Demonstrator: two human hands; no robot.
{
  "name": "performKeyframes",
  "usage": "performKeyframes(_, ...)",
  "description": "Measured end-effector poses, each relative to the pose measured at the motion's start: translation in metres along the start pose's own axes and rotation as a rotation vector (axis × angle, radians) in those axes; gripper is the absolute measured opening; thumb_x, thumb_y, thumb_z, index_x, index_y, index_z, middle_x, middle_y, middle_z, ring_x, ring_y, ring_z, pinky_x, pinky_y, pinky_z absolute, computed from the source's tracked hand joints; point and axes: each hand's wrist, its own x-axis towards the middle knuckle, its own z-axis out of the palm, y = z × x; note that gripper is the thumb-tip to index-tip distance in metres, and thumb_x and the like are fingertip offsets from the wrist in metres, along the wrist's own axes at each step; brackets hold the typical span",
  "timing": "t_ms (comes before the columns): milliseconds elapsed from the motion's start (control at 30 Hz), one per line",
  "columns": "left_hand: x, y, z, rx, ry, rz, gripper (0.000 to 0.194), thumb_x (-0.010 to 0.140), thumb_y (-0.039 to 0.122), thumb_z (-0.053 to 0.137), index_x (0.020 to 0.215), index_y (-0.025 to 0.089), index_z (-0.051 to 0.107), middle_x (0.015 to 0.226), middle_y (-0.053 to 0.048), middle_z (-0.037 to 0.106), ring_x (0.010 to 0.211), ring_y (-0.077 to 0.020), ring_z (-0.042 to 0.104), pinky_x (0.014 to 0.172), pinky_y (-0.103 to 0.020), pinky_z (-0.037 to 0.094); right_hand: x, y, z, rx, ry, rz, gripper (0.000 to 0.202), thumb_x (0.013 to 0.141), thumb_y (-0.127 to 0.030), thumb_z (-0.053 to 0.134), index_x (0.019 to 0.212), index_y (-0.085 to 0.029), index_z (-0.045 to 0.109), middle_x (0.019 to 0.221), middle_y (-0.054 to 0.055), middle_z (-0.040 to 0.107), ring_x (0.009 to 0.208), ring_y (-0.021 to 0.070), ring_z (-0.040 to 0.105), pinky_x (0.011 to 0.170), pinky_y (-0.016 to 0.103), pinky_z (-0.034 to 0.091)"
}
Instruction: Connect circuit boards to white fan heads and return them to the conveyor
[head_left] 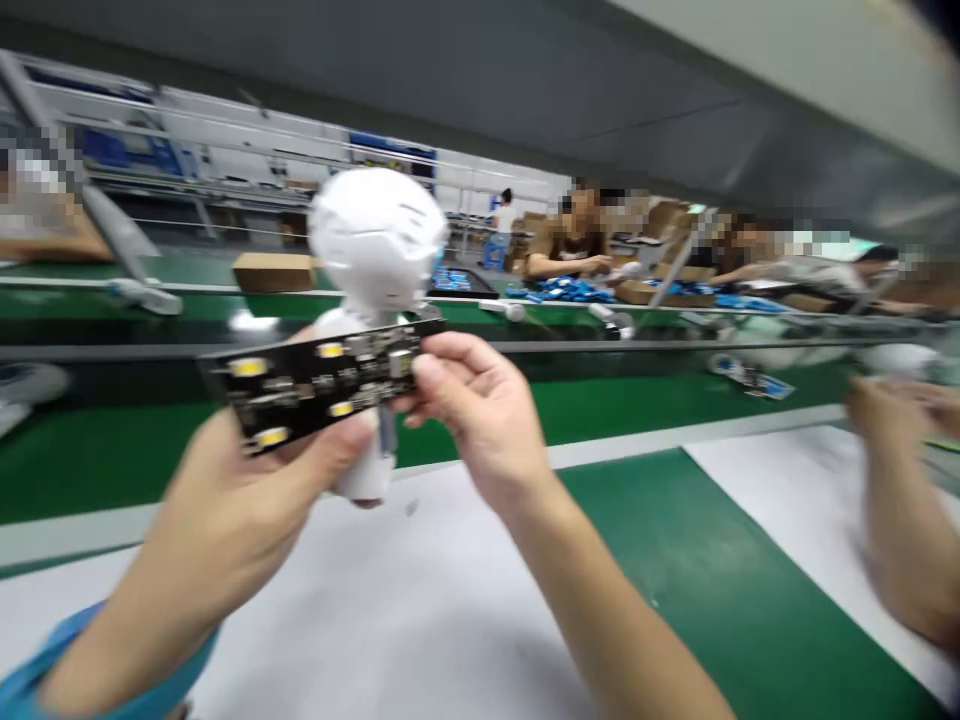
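Observation:
A black circuit board point(307, 395) with several yellow-and-white LEDs is held up, tilted, in front of a white device point(379, 240) with a rounded head and a handle. My left hand point(247, 500) is closed round the device's handle and the board's lower left part, its thumb on the board's lower edge. At the board's right end, my right hand point(487, 410) pinches the edge between thumb and fingers. The board hides part of the handle and the left fingers.
A green conveyor point(615, 390) runs across, with a printed card point(750, 378) on it. White paper point(420, 600) covers the near bench. At right is another person's arm point(900, 510). A cardboard box point(274, 272) stands beyond. A grey shelf point(480, 90) hangs overhead.

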Motion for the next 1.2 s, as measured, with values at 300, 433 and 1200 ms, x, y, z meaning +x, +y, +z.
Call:
performKeyframes(300,-0.001,0.013,0.004,-0.479,-0.235,-0.302,0.057,0.095,0.037,0.057,0.148,0.022,0.041,0.066,0.001,0.059,0.045,-0.0124,0.055,0.035,-0.023,0.053,-0.006,-0.015,-0.01,-0.328,-0.008,-0.186,0.014,0.087,-0.03,0.074,0.098,-0.023,0.07,0.069,-0.005,0.064,0.053,0.0072,0.058,0.051,0.019,0.055)
performKeyframes(433,-0.002,0.012,0.003,-0.476,-0.259,-0.312,0.055,0.096,0.037,0.055,0.147,0.021,0.043,0.074,-0.003,0.064,0.048,-0.0133,0.058,0.035,-0.022,0.053,-0.011,-0.021,-0.006,-0.486,0.007,-0.267,0.008,0.091,-0.025,0.069,0.099,-0.024,0.072,0.079,-0.003,0.066,0.059,0.0086,0.059,0.053,0.019,0.055)
performKeyframes(1200,-0.006,0.007,0.008,-0.141,-0.189,-0.132,0.071,0.091,0.074,0.04,0.138,0.022,0.05,0.065,0.001,0.058,0.045,-0.0138,0.055,0.036,-0.022,0.047,-0.025,-0.021,-0.001,-0.974,-0.106,-0.648,0.031,0.095,-0.01,0.057,0.117,-0.027,0.072,0.101,0.001,0.073,0.085,0.0161,0.068,0.072,0.027,0.057)
